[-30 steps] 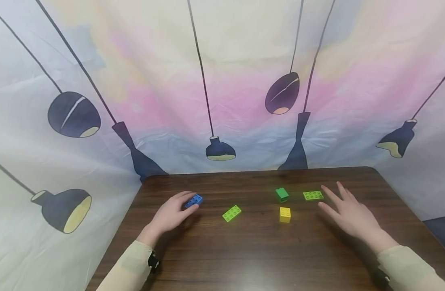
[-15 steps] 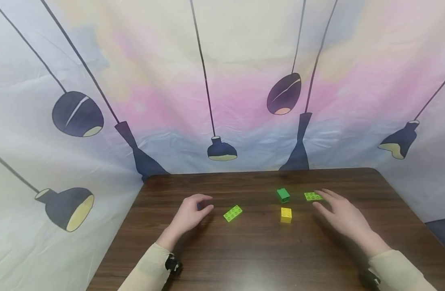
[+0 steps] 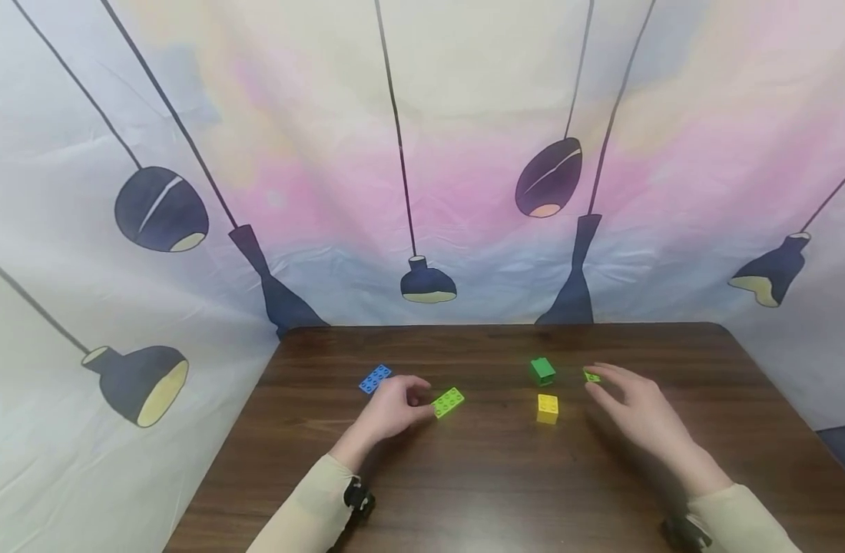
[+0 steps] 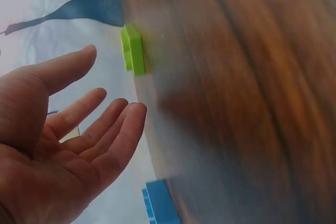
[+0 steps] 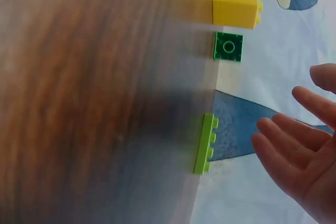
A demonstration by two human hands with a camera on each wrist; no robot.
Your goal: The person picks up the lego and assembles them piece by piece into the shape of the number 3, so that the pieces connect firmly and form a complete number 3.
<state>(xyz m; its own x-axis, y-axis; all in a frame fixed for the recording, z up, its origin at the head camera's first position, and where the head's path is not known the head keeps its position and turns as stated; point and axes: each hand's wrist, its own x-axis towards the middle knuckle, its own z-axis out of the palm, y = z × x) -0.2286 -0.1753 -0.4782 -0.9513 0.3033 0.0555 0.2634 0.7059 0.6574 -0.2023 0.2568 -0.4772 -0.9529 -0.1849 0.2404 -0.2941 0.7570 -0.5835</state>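
Observation:
In the head view my left hand (image 3: 391, 407) hovers just left of a flat lime-green toy brick (image 3: 449, 402). The left wrist view shows its fingers relaxed and apart from that brick, the palm holding nothing. A flat blue brick (image 3: 375, 379) lies behind this hand. On the right, my right hand (image 3: 640, 411) is over another flat lime-green brick (image 3: 591, 376), hiding most of it from the head camera. Seen from the right wrist, the fingers are loosely spread and do not touch that brick (image 5: 203, 148).
Between the hands, a green brick (image 3: 543, 371) lies on its side, its hollow underside visible in the right wrist view. In front of it stands a yellow brick (image 3: 548, 408). All rest on a dark wooden table (image 3: 478, 484) backed by a cloth (image 3: 492, 92) printed with lamps.
My left hand has moved right, away from the blue brick, which is uncovered again, to the lime-green one. The right hand has shifted left over its lime-green brick. The bricks stay put.

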